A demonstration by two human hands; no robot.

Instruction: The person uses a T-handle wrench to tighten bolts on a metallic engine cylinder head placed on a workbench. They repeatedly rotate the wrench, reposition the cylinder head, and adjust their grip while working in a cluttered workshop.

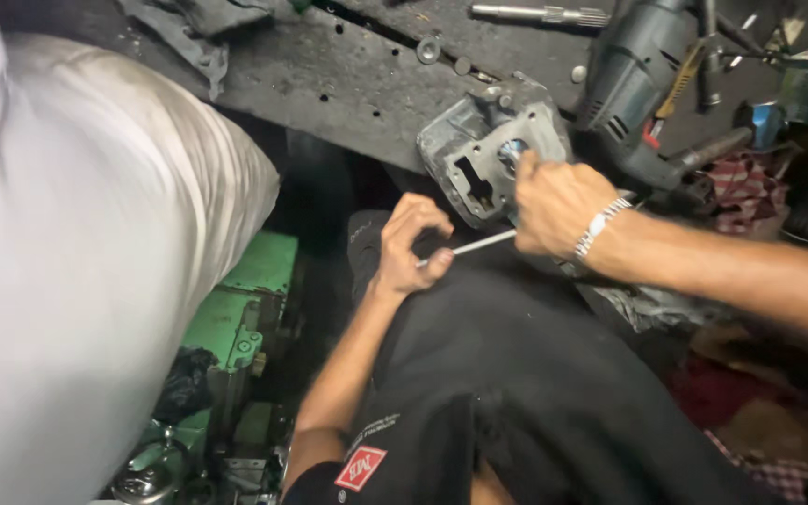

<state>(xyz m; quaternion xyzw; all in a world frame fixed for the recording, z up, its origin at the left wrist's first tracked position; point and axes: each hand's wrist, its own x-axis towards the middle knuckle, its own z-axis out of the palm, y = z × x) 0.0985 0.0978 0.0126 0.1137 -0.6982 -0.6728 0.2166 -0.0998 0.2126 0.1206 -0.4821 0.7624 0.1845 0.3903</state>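
dark workbench [329, 84]; metal housing [488, 154] under right hand [554, 206].

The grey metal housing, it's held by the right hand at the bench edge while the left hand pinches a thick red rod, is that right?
Not quite. In the head view the left hand pinches a thin silver rod, not a thick red one. The right hand does hold the grey metal housing at the bench edge.

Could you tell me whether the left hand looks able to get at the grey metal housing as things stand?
Probably yes: the left hand pinches a thin rod just below the housing, with nothing between; the right hand covers only part.
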